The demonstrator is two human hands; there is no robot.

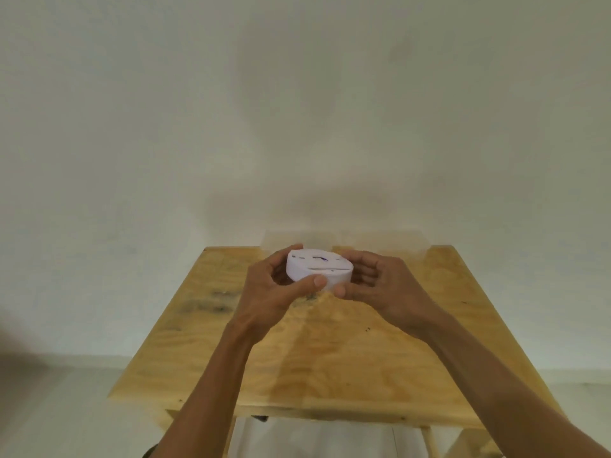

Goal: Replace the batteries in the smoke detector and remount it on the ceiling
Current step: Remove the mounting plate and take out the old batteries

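1. Smoke detector (319,268): a white round disc, held in the air over the far middle of the desk (347,352), tilted so its flat face, with a long slot and small dark marks, turns up toward the camera.
2. Left hand (277,289) holds the detector's left side; its grip is curled round the rim, the thumb (309,283) lying across the near edge and the fingertips (294,248) hooked over the far edge.
3. Right hand (380,285) holds the detector's right side; its grip is likewise curled round the rim, fingers bent behind the disc and the thumb pressed at the lower near edge, close beside the left thumb.
4. Both forearms reach in from the bottom of the view and cross over the desk's near half, hiding part of its top.
5. Desk: a pale plywood top with visible grain, a dark smudge (206,304) on its left part and a few small dark specks (367,329) on the right part.
6. Beneath the near edge, light wooden legs (433,441) and a lower frame show.
7. Behind the desk stands a plain pale wall (297,110); soft shadows fall on it above the hands.
8. Pale floor (66,408) lies to either side of the desk.
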